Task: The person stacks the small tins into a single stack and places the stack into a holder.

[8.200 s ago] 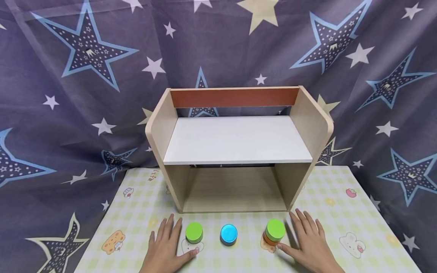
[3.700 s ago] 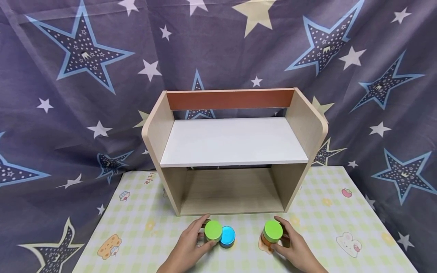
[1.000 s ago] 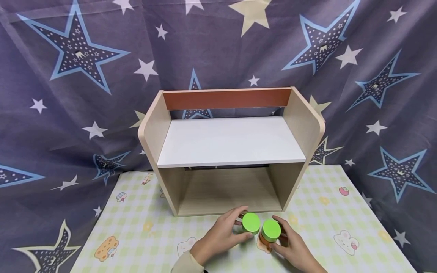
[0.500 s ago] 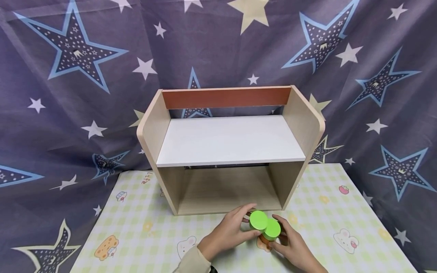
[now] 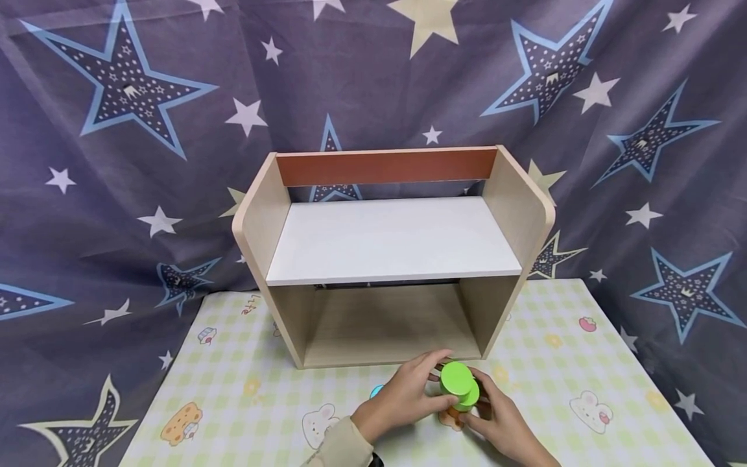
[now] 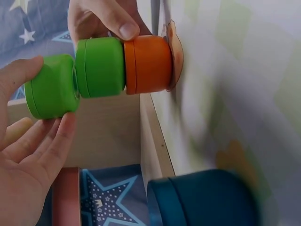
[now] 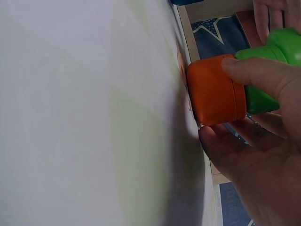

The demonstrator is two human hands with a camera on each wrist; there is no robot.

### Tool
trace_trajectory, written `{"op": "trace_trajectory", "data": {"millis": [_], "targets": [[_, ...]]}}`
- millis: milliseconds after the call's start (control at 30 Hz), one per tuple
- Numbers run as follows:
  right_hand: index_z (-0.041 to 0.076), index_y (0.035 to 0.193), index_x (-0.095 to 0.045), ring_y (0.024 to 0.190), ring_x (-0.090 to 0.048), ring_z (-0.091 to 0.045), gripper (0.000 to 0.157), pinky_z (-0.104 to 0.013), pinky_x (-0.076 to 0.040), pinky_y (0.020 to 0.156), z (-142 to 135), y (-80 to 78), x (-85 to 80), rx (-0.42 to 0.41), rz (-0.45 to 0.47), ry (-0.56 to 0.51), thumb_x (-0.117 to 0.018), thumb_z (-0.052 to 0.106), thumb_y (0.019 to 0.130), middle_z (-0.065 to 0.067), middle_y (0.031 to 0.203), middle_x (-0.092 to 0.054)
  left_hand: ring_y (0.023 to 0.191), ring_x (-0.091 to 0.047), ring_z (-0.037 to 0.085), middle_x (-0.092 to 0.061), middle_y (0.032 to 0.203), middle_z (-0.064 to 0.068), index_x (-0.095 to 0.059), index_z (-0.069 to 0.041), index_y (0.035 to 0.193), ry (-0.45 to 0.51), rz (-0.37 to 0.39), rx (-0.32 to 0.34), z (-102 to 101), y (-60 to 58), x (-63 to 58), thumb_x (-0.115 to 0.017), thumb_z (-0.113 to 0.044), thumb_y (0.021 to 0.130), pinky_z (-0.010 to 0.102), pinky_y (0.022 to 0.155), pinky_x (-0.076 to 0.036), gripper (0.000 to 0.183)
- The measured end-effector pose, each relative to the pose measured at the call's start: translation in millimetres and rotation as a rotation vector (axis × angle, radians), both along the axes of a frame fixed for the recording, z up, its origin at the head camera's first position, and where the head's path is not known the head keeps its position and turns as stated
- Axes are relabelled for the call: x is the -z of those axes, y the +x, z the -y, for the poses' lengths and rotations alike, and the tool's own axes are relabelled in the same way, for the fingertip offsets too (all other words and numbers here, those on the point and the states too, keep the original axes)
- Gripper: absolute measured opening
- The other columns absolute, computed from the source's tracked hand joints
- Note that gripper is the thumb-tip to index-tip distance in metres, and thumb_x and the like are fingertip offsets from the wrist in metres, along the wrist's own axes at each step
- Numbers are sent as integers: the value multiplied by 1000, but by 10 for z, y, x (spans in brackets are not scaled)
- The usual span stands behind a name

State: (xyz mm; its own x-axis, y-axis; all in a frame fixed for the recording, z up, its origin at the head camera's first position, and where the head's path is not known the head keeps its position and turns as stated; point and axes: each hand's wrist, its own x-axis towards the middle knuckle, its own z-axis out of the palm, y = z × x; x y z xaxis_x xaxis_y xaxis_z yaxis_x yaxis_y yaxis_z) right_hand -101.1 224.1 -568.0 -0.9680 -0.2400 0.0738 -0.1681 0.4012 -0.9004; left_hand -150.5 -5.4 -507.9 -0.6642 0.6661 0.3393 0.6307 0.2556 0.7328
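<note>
My left hand (image 5: 403,392) grips a green cylinder (image 6: 51,89) with a lid-like seam, thumb on one side and fingers on the other. It sits right at the top of a second green cylinder (image 6: 101,66), slightly tilted and offset from it. That second one stands on an orange cylinder (image 7: 214,92), whose base is on the table. My right hand (image 5: 502,418) holds the orange cylinder, its thumb near the joint with the green one. A blue cylinder (image 6: 202,197) stands on the table to the left, mostly hidden behind my left hand in the head view.
A wooden shelf unit (image 5: 397,240) with a white upper board stands just behind the hands. A checked tablecloth (image 5: 583,383) with cartoon prints covers the table. Behind hangs a dark star-patterned curtain (image 5: 362,78).
My left hand took hold of the lone green cylinder and carried it right, past the blue one, to above the stack. My right hand closed round the stack, which stayed in place.
</note>
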Motion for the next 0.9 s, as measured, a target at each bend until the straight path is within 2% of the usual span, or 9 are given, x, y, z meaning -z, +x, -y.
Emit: {"op": "trace_trajectory", "data": {"millis": [200,600,900], "targets": [[14,148,-40,119,-58,-22,78,-33,-54,94,0,8,9,9,-21,18,-84,18,84,-8,141,-53,118,-55,4,-53,139,-1,-37,-18,151,-22,27,9,-61,2,-5,-75,-31,92,17,89,-52,71],[10,147,-40,118,-58,-19,73,-36,-56,91,-23,19,2,-32,-101,-9,-80,21,88,-13,138,-55,114,-58,3,-56,135,-3,-37,-19,151,-78,2,10,-126,-1,-8,-74,-35,92,19,89,-53,71],[8,145,-41,121,-56,-23,71,-36,-55,93,-27,26,1,-26,-35,-21,-80,19,88,-13,138,-54,112,-58,3,-55,136,-4,-37,-21,152,-87,-3,6,-149,8,3,-74,-37,92,20,88,-53,72]]}}
